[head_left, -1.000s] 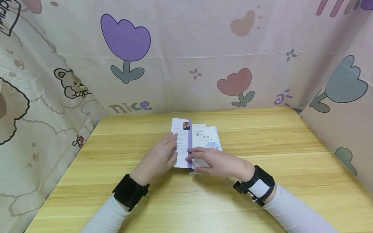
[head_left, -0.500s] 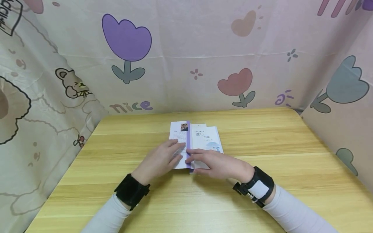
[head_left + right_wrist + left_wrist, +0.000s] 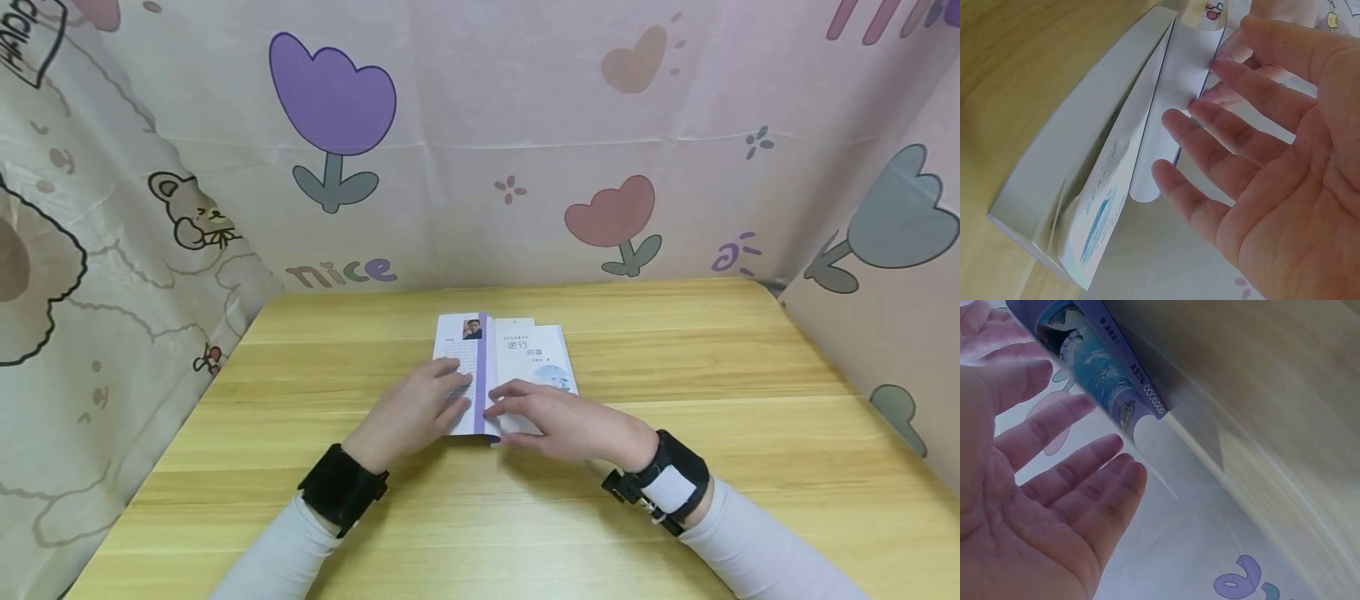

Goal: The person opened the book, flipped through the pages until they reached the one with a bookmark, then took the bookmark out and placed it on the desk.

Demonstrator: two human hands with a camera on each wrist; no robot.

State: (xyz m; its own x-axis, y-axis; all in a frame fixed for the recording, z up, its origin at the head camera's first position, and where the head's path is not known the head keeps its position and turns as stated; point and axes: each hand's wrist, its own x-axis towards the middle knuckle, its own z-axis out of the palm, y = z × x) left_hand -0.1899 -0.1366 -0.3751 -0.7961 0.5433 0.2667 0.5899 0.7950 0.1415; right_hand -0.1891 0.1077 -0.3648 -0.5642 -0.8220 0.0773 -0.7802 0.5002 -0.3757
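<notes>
A paperback book point(image 3: 557, 346) lies with its front cover turned to the left, baring a white title page with a small blue picture. The cover's flap point(image 3: 448, 333) shows text, a portrait photo and a purple stripe. On that flap rest the spread fingers of my left hand point(image 3: 412, 408). My right hand point(image 3: 573, 423) touches near the fold between cover and title page, fingers lightly bent. In the left wrist view, the blue outer cover point(image 3: 1100, 362) tilts up off the table, beyond the fingertips. The thick page block point(image 3: 1079, 137) shows in the right wrist view.
The book lies toward the back of a wooden table point(image 3: 675, 358). A printed cloth point(image 3: 465, 100) with tulips and a bear hangs behind it and along both sides. Black straps point(image 3: 341, 490) circle both wrists.
The cover flap has swung down flatter to the left. My left hand has slid right and slightly down from the flap's edge onto its face. My right hand stays almost in place.
</notes>
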